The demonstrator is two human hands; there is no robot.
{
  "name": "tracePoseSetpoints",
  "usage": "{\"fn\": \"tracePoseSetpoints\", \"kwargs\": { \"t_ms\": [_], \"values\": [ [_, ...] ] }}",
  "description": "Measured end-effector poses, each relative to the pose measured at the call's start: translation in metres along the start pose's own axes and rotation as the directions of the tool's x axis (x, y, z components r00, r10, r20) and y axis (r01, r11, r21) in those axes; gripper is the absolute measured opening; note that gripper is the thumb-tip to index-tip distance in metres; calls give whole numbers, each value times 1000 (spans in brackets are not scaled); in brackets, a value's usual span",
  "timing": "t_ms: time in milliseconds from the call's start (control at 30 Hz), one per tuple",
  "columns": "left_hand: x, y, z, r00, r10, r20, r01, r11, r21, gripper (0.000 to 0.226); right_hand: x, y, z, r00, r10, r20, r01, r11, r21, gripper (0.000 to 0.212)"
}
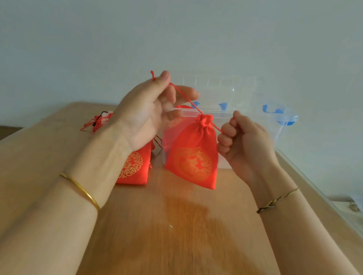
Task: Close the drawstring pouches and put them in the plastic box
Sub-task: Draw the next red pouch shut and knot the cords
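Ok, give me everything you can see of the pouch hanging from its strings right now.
The held pouch is red, satin-looking fabric with a round gold emblem on its front. Its mouth is cinched into a tight ruffle. It hangs upright from its red drawstring, pulled taut to both sides: the left hand pinches one end, the right hand grips the other. Neither hand touches the fabric. It hangs before the clear plastic box, over the wooden table.

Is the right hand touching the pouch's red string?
Touching: the head view shows the red string running from the pouch into the curled right hand.
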State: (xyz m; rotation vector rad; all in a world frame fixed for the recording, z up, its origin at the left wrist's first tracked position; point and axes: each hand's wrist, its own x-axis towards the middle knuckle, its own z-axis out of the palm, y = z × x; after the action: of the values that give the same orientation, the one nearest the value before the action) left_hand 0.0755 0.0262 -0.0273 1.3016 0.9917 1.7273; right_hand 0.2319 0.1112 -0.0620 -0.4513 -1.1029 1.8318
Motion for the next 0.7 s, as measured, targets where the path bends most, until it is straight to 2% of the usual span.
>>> {"fn": "tracePoseSetpoints", "kwargs": {
  "t_ms": [100, 200, 300, 367, 433, 567, 700],
  "values": [
    [0, -3, 6, 999, -29, 16, 27, 991, 131, 38, -1, -2, 0, 999, -36, -19, 35, 998, -49, 34],
    [-3, -1, 5, 988, -132, 83, 102, 949, 299, 21, -7, -10, 5, 992, -118, 33, 120, 992, -45, 31],
    [-6, -4, 12, 976, -197, 92, 130, 869, 478, 19, -13, -11, 14, 972, -210, 101, 223, 963, -150, 28],
    [-7, -5, 17, 971, -208, 115, 115, 836, 537, 17, -16, -10, 18, 965, -233, 121, 255, 940, -227, 27],
    [-7, -6, 21, 970, -207, 125, 101, 817, 568, 16, -16, -8, 19, 968, -220, 122, 246, 928, -281, 26],
    [-6, -7, 19, 974, -206, 89, 133, 847, 514, 10, -16, -9, 16, 995, -62, 73, 84, 929, -361, 35],
    [-4, -8, 17, 975, -214, 55, 165, 872, 462, 11, -16, -6, 16, 994, -60, 95, 98, 880, -465, 12]
  ]
}}
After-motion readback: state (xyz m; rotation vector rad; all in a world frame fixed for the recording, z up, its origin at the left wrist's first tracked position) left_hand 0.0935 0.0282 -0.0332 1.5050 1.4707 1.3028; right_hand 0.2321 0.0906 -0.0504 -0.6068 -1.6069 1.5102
